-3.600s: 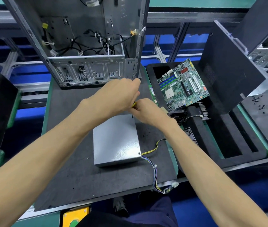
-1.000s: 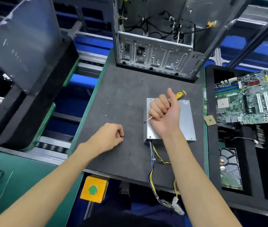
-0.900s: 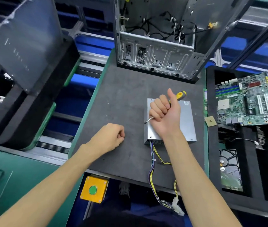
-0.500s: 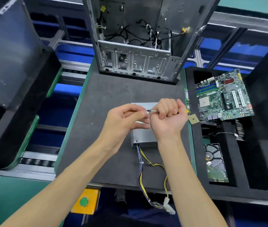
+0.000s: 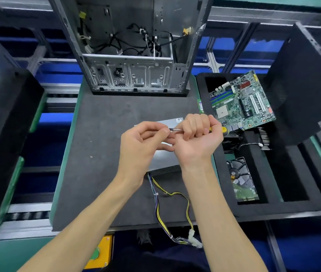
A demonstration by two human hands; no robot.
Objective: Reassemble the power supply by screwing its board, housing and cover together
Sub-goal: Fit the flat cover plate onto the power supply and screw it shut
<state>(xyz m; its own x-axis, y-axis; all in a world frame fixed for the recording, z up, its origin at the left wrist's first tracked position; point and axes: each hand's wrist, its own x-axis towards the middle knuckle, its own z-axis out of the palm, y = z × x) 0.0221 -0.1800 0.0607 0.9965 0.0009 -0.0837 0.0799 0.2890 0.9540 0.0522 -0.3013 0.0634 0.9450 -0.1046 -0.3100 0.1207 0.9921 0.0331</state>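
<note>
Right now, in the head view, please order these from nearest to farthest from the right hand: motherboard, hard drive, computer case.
Measured from the right hand:
1. Motherboard, just to its right.
2. Hard drive, right and nearer the person.
3. Computer case, at the mat's far edge.

Bright, even overhead light with soft, faint shadows. Mild glare on the steel computer case (image 5: 132, 75) and grey metal power supply (image 5: 165, 158). Strong wide-angle bending at edges. Slight softness throughout, heavier smearing toward left and right borders. Saturated blues and greens.
</note>
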